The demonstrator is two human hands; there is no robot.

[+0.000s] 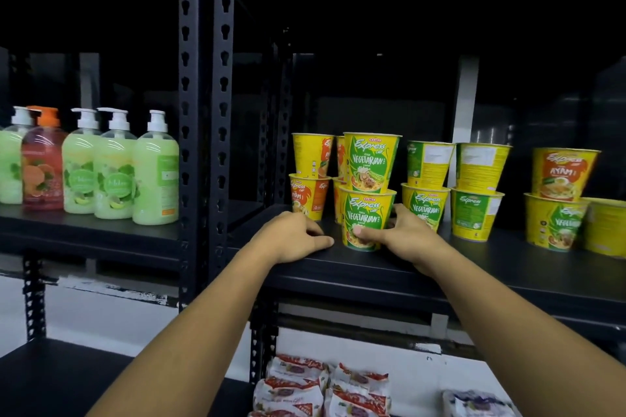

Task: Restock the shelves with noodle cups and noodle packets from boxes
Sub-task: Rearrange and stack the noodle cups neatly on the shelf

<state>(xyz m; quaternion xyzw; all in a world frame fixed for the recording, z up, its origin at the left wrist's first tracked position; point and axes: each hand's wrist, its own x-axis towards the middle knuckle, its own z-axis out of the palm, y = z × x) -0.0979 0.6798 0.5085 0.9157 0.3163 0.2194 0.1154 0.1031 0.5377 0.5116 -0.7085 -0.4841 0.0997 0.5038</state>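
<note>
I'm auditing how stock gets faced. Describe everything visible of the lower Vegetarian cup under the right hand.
The lower Vegetarian cup is tapered, yellow, glossy card by its look, with a green Express Vegetarian label and noodle picture. It stands upright near the front of the black shelf, a matching cup stacked on top. The right hand grips its base, thumb across the front; the left hand rests on the shelf beside it.

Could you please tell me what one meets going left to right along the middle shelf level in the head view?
Soap pump bottles → black upright post → Ayam cup stack → Vegetarian cup stack → third cup stack → fourth cup stack → Ayam-on-Vegetarian stack.
</note>
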